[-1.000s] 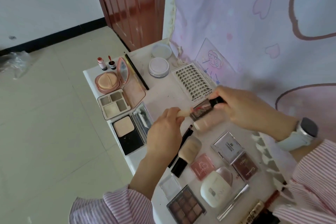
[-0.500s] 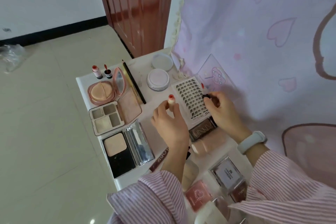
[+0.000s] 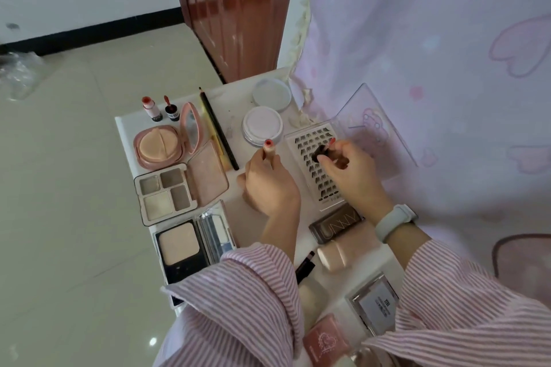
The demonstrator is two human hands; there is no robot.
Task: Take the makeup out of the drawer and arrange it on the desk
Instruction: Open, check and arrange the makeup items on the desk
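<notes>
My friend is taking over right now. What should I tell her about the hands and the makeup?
Left hand: holds an open lip tint tube upright.
Right hand: holds its dark cap over the lash tray.
Done: compacts, an eyeshadow palette, powder jars and a pencil are laid out on the desk.
Left: probably set both pieces down, as with the pair at the back. The drawer is out of view.

One wide-angle camera, worn on the person's head, looks forward and steeply down from close above. The white desk fills the middle and lower right of the frame, with both striped sleeves entering from the bottom edge. Tiled floor takes the left side, a red-brown door the top centre, a pink curtain the right. No second view exists.
</notes>
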